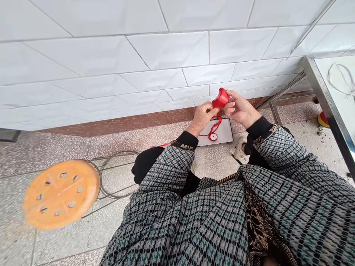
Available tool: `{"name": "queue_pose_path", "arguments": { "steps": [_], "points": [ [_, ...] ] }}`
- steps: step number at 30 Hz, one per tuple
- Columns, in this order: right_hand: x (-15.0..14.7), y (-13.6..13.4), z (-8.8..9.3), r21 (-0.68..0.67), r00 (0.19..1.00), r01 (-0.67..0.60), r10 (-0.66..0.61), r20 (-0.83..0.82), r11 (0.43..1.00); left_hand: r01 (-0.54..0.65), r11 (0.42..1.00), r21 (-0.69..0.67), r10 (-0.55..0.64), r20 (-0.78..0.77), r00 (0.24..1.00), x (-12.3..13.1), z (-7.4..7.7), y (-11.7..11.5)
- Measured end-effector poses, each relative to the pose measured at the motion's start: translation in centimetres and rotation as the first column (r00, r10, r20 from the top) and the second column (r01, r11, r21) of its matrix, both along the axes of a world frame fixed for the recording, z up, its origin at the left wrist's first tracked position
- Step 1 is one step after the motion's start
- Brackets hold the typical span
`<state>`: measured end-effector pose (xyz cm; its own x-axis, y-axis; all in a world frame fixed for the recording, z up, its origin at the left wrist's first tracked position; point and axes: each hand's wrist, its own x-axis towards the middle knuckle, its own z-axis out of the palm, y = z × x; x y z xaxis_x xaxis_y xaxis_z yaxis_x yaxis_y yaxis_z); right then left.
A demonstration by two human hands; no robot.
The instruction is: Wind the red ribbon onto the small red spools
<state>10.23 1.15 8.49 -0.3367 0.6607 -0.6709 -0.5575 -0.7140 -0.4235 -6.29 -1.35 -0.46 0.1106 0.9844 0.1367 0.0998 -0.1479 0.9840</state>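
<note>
A roll of red ribbon (222,97) with a white end face is held up in front of me, tilted, between both hands. My left hand (203,115) pinches at the lower left of the roll with thumb and fingers. My right hand (240,110) grips the roll's right side with fingertips and thumb. Below the hands, a shallow white tray or box lid (226,130) with a dark edge lies on the floor. Loose red ribbon (215,126) runs down into it. A small red-rimmed spool with a white face (213,136) rests there too.
A round orange plastic stool (61,194) with holes stands at the left, beside coiled dark cable (111,173). White tiled wall (169,51) rises ahead. At the right is a metal-framed table (321,79) with thin wire (341,79) on top. A red and yellow object (322,120) lies beneath.
</note>
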Motion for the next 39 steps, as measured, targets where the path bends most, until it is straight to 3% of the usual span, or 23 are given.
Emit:
{"name": "queue_pose_path", "arguments": {
  "steps": [5,10,17,29,33,36,39],
  "points": [
    [0.9,0.0,0.2,0.019,0.993,-0.119,0.119,-0.009,0.993,0.078,0.986,-0.146,-0.063,0.108,0.992,-0.4,-0.6,0.4],
    [1.7,-0.5,0.4,0.052,0.976,-0.218,0.217,0.027,0.975,0.026,0.998,-0.059,-0.014,0.193,0.981,-1.2,-0.3,0.7],
    [2.7,-1.0,0.0,0.024,0.954,-0.3,0.3,0.012,0.954,0.24,0.966,-0.1,-0.217,0.198,0.956,-2.7,0.3,0.9],
    [3.6,-1.5,-0.7,-0.041,0.917,-0.397,0.394,-0.06,0.917,0.323,0.939,-0.119,-0.292,0.223,0.93,-3.3,3.0,0.4],
    [3.2,-1.9,0.1,-0.071,0.944,-0.329,0.325,-0.054,0.942,0.377,0.922,-0.094,-0.353,0.202,0.914,-3.2,2.6,0.4],
    [2.8,-2.2,1.1,-0.06,0.976,-0.217,0.217,-0.007,0.974,0.306,0.948,-0.091,-0.278,0.235,0.931,-2.4,1.5,0.4],
    [2.2,-2.6,1.3,0.035,0.986,-0.155,0.153,0.063,0.987,0.209,0.97,-0.123,-0.169,0.278,0.946,-1.0,0.2,0.1]
  ]
}}
